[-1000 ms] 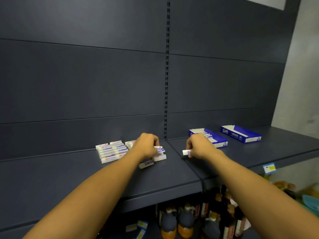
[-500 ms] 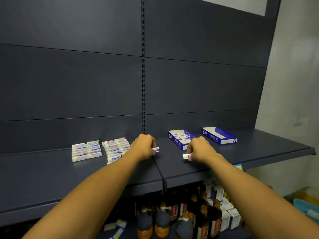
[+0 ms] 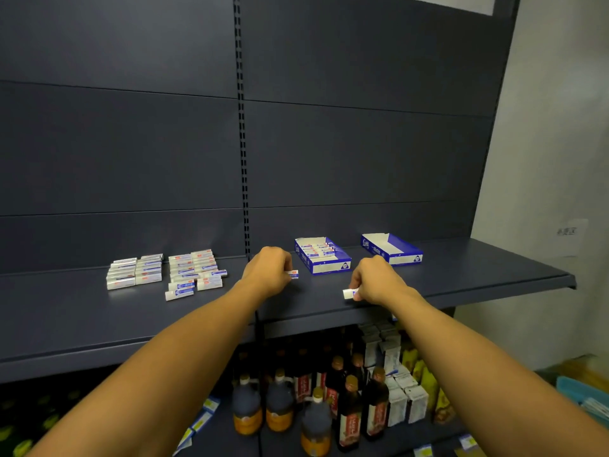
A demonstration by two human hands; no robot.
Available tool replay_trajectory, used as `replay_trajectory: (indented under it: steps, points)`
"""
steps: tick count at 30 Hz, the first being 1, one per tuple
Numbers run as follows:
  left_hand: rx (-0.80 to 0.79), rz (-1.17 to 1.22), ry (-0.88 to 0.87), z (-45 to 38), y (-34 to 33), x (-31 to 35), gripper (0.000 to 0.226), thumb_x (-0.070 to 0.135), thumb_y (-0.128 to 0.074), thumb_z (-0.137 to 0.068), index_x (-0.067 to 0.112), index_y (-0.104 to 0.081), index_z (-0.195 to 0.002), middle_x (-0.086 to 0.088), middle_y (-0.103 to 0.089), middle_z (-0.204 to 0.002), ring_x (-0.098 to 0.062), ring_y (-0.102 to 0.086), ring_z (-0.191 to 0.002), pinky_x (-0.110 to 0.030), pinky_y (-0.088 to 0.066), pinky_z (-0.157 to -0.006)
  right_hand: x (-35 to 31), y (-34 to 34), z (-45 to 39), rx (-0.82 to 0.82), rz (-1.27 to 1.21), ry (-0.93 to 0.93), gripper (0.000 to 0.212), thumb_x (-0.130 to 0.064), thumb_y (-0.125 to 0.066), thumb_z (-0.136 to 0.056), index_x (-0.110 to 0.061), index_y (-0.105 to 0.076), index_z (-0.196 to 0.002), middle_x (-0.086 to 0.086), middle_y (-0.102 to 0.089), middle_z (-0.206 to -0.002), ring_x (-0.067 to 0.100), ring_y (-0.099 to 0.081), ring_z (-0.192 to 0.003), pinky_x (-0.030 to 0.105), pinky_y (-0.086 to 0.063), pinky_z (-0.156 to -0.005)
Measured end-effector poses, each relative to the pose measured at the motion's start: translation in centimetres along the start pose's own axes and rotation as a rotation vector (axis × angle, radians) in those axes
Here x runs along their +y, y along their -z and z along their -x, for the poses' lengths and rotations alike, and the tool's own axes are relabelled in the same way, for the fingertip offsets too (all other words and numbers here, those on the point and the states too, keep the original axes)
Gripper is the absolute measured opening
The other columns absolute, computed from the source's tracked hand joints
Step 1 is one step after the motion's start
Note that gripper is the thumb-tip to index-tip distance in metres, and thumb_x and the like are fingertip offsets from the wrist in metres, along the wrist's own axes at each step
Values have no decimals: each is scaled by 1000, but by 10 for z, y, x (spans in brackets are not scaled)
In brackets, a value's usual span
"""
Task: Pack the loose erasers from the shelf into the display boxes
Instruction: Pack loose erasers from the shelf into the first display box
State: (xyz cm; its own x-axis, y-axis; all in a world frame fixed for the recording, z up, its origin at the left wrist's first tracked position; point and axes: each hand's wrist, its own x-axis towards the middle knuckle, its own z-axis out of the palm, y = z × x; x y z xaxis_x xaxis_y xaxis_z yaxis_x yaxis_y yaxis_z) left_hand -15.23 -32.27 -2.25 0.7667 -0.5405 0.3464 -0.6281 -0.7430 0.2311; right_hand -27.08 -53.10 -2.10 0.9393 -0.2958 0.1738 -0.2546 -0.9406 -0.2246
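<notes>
Loose white erasers with blue and red labels lie in two groups on the dark shelf, one at the left (image 3: 135, 272) and one beside it (image 3: 195, 271). My left hand (image 3: 267, 271) grips an eraser (image 3: 293, 274) just right of the shelf joint. My right hand (image 3: 379, 281) pinches another eraser (image 3: 350, 293) near the shelf's front edge. Behind my hands stands a blue and white display box (image 3: 324, 258) partly filled with erasers. A second display box (image 3: 392, 249) to its right looks empty.
The dark shelf (image 3: 478, 268) ends at its right corner by a pale wall. A slotted upright (image 3: 243, 159) splits the back panel. Below the shelf stand several dark bottles (image 3: 316, 404) and white cartons (image 3: 402, 397). A teal basket (image 3: 583, 397) sits at the lower right.
My left hand left the eraser pile with one eraser and moved right toward the filled box. The view shifted right, so both piles now show. My right hand keeps its eraser.
</notes>
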Motion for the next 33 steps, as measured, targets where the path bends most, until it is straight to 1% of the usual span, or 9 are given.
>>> replay_trajectory:
  steps: [4, 8, 10, 13, 18, 21, 25, 29, 33]
  points:
    - [-12, -1, 5, -8, -4, 13, 9, 6, -63, -83, 14, -68, -85, -2, -63, -89, -23, -63, -82, -40, -59, -74, 14, 1, -2, 7, -15, 3, 21, -19, -82, -81, -17, -79, -102, 5, -69, -110, 22, -64, -101, 36, -57, -90]
    - [-19, 13, -12, -25, -14, 21, 4, 12, -65, -87, 15, -66, -89, 3, -61, -90, -14, -59, -79, -30, -51, -63, 28, 0, -9, 10, -18, 2, 22, -20, -80, -83, -17, -78, -105, 4, -71, -109, 21, -64, -100, 33, -55, -86]
    - [-30, 37, -13, -34, -22, 25, 6, 16, -67, -89, 15, -64, -94, 0, -65, -99, -16, -62, -85, -29, -53, -66, 35, -2, -15, 7, -13, -3, 21, -19, -78, -85, -17, -78, -106, 4, -70, -109, 21, -64, -100, 33, -55, -86]
    - [-50, 68, -10, -53, -35, 29, 15, 19, -69, -90, 13, -65, -104, -6, -68, -112, -18, -65, -95, -33, -59, -79, 47, -4, -27, 11, -9, -11, 17, -15, -75, -86, -17, -77, -103, 6, -70, -108, 22, -64, -97, 34, -57, -86]
    - [-29, 80, -20, -93, -48, 36, 26, 20, -71, -91, 11, -67, -114, -9, -65, -121, -22, -63, -105, -32, -55, -83, 65, -2, -59, 25, 25, -15, 13, -12, -74, -86, -17, -77, -97, 7, -67, -106, 24, -65, -95, 37, -58, -86]
    - [-12, 102, -13, -118, -55, 35, 28, 21, -71, -92, 12, -67, -118, -9, -66, -123, -24, -64, -109, -31, -55, -81, 72, 2, -86, 37, 19, -3, 12, -14, -75, -86, -20, -77, -97, 6, -68, -106, 23, -65, -95, 37, -58, -86]
    - [7, 119, 5, -147, -64, 27, 26, 19, -73, -90, 13, -69, -115, -8, -68, -121, -23, -65, -107, -34, -58, -85, 74, 6, -122, 49, 19, 41, 13, -16, -75, -87, -21, -79, -98, 3, -72, -100, 20, -66, -92, 35, -58, -83]
    - [21, 133, 0, -170, -67, 16, 20, 18, -74, -90, 13, -73, -110, -7, -70, -116, -20, -65, -103, -31, -58, -80, 70, 6, -152, 55, -6, 81, 15, -15, -74, -85, -20, -80, -98, 4, -73, -99, 20, -66, -91, 34, -57, -81]
    - [19, 156, 9, -186, -69, 8, 21, 19, -75, -90, 12, -74, -110, -7, -71, -116, -20, -67, -102, -34, -59, -84, 64, 1, -178, 58, -56, 118, 18, -17, -78, -84, -19, -80, -101, 2, -74, -101, 17, -66, -93, 34, -57, -84]
